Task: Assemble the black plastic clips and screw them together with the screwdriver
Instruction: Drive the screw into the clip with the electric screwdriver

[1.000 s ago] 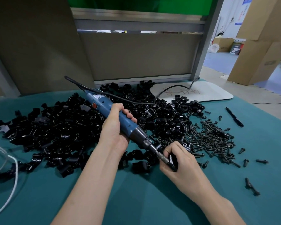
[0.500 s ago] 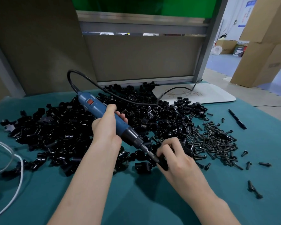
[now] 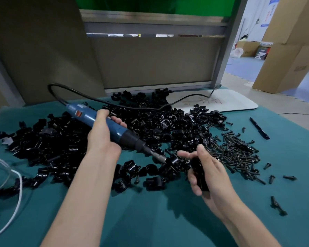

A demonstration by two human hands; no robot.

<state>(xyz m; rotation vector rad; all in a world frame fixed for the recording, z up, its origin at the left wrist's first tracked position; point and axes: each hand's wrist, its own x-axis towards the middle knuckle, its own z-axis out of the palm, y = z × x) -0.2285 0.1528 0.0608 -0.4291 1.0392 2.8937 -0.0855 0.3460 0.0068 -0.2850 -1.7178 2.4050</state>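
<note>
Inspector: State of the left hand [image 3: 103,138]?
Assessor: Its grip is wrapped round the barrel of the blue screwdriver [image 3: 114,127], bit slanting down toward the right hand [image 3: 210,175]; that angle likely suits driving into whatever the other hand offers up.
Inspector: And the right?
Assessor: Its grip is closed on a black clip [image 3: 199,173] lying across the palm, thumb and forefinger lifted clear. The bit tip is near the clip, not touching it.
Inspector: Stock?
Assessor: The loose clips [image 3: 146,122] are heaped on the bench [image 3: 150,220] behind both hands; screws [image 3: 239,152] piled just right of them, within the right hand's reach, which I judge deliberate.
Inspector: Stage?
Assessor: The held clip is not yet under the bit, I judge; whether a screw sits in it, cannot tell
</note>
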